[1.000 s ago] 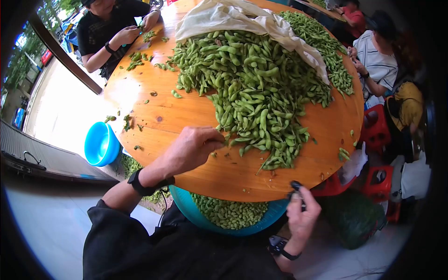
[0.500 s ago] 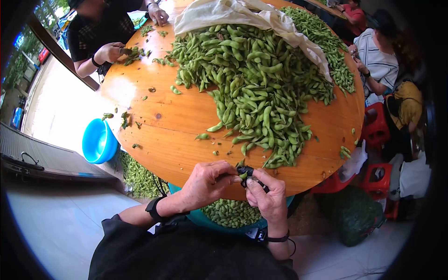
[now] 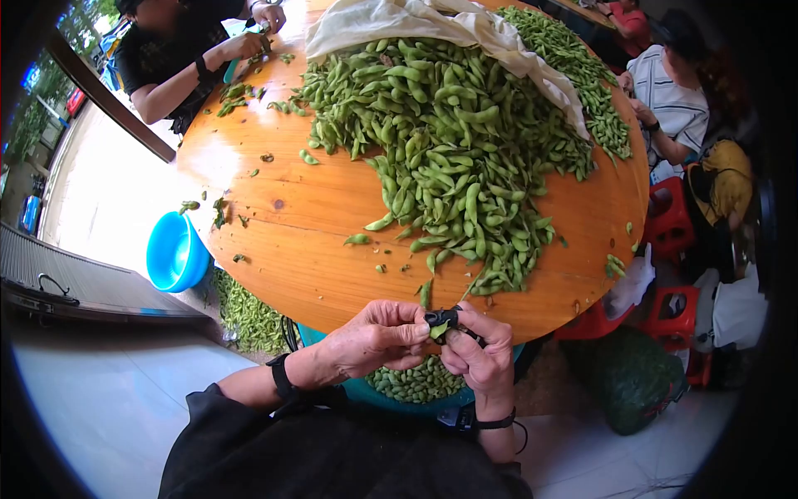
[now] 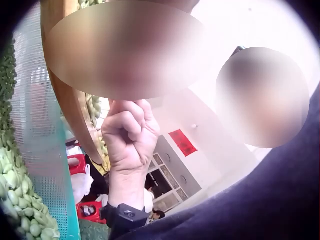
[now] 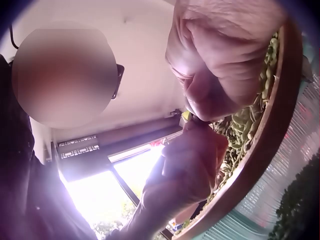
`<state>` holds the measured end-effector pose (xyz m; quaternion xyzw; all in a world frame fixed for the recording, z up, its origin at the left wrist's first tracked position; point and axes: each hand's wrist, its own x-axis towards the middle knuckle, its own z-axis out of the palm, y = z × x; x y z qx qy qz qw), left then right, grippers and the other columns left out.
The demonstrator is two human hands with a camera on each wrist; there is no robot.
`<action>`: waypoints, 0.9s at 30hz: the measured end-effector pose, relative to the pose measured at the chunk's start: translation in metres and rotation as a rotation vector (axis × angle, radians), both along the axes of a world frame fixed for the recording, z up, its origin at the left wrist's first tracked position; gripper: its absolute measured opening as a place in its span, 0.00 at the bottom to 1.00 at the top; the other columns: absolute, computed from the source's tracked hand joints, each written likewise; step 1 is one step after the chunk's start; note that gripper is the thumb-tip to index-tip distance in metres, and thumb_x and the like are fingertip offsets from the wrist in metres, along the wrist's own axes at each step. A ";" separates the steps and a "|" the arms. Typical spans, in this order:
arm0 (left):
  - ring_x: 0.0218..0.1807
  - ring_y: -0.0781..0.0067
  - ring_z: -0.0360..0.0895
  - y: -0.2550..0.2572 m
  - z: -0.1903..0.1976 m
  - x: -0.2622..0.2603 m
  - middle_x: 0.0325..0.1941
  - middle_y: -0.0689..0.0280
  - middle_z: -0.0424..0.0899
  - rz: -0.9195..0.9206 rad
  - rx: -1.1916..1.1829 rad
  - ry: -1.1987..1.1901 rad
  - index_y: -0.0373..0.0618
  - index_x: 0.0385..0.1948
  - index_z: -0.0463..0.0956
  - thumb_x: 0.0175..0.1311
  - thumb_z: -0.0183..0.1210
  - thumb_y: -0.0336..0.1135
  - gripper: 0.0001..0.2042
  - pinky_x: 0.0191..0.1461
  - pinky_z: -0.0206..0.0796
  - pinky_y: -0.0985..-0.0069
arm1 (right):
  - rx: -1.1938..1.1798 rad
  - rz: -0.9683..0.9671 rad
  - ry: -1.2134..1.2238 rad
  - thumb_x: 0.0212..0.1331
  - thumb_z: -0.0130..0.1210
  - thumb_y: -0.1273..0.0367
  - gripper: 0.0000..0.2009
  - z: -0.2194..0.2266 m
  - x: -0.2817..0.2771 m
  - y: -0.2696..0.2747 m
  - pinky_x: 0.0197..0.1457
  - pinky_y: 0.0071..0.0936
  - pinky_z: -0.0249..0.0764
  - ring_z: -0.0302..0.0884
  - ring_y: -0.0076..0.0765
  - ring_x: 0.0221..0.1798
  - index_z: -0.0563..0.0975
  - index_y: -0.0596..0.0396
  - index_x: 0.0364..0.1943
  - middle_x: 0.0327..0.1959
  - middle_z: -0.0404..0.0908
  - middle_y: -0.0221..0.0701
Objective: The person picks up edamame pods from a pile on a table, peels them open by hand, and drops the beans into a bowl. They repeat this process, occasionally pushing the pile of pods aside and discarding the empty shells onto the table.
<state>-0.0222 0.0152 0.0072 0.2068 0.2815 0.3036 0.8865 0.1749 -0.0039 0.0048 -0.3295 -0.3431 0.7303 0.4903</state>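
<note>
In the head view both hands meet over the table's near edge. My left hand (image 3: 378, 339) pinches a green soybean pod (image 3: 439, 330) between thumb and fingers. My right hand (image 3: 482, 349) grips a small black tool (image 3: 442, 317) against that pod; its kind cannot be told. The right wrist view has the pod (image 5: 186, 116) as a bit of green between the fingertips. In the left wrist view the right hand (image 4: 131, 132) has curled fingers, with a blurred patch above it. Below the hands, a teal basin (image 3: 362, 391) holds shelled green beans (image 3: 416, 378).
A large heap of soybean pods (image 3: 465, 158) covers the middle of the wooden table (image 3: 283, 249), partly under a pale cloth (image 3: 391, 25). A blue basin (image 3: 176, 254) stands left of the table. Red stools (image 3: 667, 220) are at the right. Other people sit around the table.
My left hand has drawn back from the heap's edge to the near table edge. My right hand has come up and left to meet it, and a pod now sits between them.
</note>
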 end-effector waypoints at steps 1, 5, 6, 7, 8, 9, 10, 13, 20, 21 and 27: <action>0.21 0.83 0.67 0.000 0.002 0.001 0.22 0.73 0.74 0.002 -0.001 -0.022 0.43 0.32 0.74 0.72 0.57 0.37 0.09 0.23 0.54 0.82 | 0.032 -0.026 -0.063 0.62 0.54 0.80 0.06 0.002 0.000 0.000 0.23 0.19 0.64 0.69 0.19 0.22 0.79 0.66 0.40 0.30 0.73 0.27; 0.21 0.83 0.66 -0.005 0.011 -0.002 0.22 0.74 0.73 -0.029 0.263 0.217 0.43 0.32 0.73 0.73 0.55 0.36 0.09 0.23 0.55 0.82 | 0.390 -0.116 -0.531 0.58 0.57 0.80 0.05 0.001 0.000 -0.001 0.26 0.23 0.67 0.71 0.25 0.24 0.79 0.65 0.37 0.28 0.74 0.30; 0.20 0.80 0.67 -0.006 0.008 -0.004 0.21 0.72 0.73 -0.065 0.293 0.277 0.42 0.34 0.73 0.71 0.57 0.35 0.08 0.23 0.56 0.81 | 0.497 -0.092 -0.627 0.56 0.58 0.79 0.06 0.002 0.002 -0.001 0.28 0.24 0.68 0.72 0.29 0.25 0.79 0.64 0.37 0.28 0.73 0.32; 0.20 0.78 0.67 -0.007 0.005 -0.007 0.21 0.70 0.73 -0.098 0.323 0.337 0.41 0.35 0.73 0.69 0.59 0.34 0.07 0.23 0.56 0.80 | 0.605 -0.065 -0.723 0.54 0.59 0.79 0.07 0.004 0.002 -0.001 0.29 0.25 0.69 0.73 0.32 0.26 0.79 0.64 0.37 0.28 0.73 0.33; 0.20 0.78 0.67 -0.009 0.001 -0.010 0.21 0.70 0.73 -0.097 0.322 0.337 0.41 0.35 0.73 0.69 0.59 0.34 0.07 0.23 0.56 0.80 | 0.606 -0.049 -0.725 0.53 0.60 0.80 0.07 0.008 0.002 -0.004 0.30 0.26 0.69 0.74 0.35 0.26 0.79 0.64 0.36 0.27 0.72 0.35; 0.21 0.73 0.70 -0.009 -0.003 -0.014 0.22 0.67 0.74 -0.077 0.794 0.547 0.41 0.36 0.72 0.66 0.60 0.32 0.07 0.23 0.59 0.78 | 0.605 -0.049 -0.725 0.53 0.60 0.80 0.07 0.009 0.004 -0.007 0.30 0.26 0.69 0.74 0.35 0.26 0.79 0.64 0.36 0.27 0.72 0.35; 0.21 0.69 0.72 -0.010 -0.005 -0.016 0.23 0.65 0.74 -0.053 1.269 0.747 0.41 0.36 0.72 0.64 0.61 0.30 0.07 0.23 0.62 0.75 | 0.601 -0.017 -0.739 0.52 0.60 0.80 0.07 0.008 0.007 -0.010 0.30 0.26 0.69 0.74 0.35 0.26 0.79 0.64 0.36 0.27 0.73 0.34; 0.26 0.64 0.77 -0.025 -0.004 -0.014 0.29 0.62 0.75 -0.149 1.525 0.985 0.41 0.35 0.73 0.57 0.62 0.26 0.08 0.24 0.66 0.70 | 0.598 0.034 -0.787 0.51 0.61 0.81 0.07 0.008 0.020 -0.018 0.30 0.27 0.69 0.74 0.35 0.26 0.79 0.64 0.36 0.27 0.73 0.34; 0.23 0.68 0.73 -0.037 -0.010 -0.012 0.23 0.64 0.63 -0.168 1.792 1.107 0.44 0.24 0.65 0.45 0.63 0.26 0.12 0.20 0.62 0.69 | 0.488 0.078 -0.890 0.50 0.62 0.80 0.08 -0.002 0.044 -0.040 0.29 0.28 0.69 0.74 0.36 0.26 0.79 0.64 0.35 0.27 0.74 0.36; 0.24 0.69 0.73 -0.038 -0.010 -0.011 0.23 0.64 0.63 -0.134 1.785 1.120 0.45 0.23 0.64 0.44 0.63 0.25 0.12 0.21 0.63 0.69 | 0.488 0.076 -0.890 0.50 0.62 0.80 0.08 -0.003 0.044 -0.043 0.29 0.28 0.69 0.74 0.36 0.26 0.79 0.64 0.35 0.27 0.74 0.36; 0.30 0.58 0.77 -0.037 -0.008 -0.002 0.28 0.59 0.73 0.030 1.353 0.866 0.38 0.32 0.73 0.55 0.62 0.22 0.07 0.29 0.67 0.66 | 0.475 0.015 -0.838 0.51 0.66 0.76 0.11 -0.003 0.024 -0.043 0.30 0.29 0.70 0.75 0.38 0.27 0.79 0.66 0.38 0.29 0.74 0.38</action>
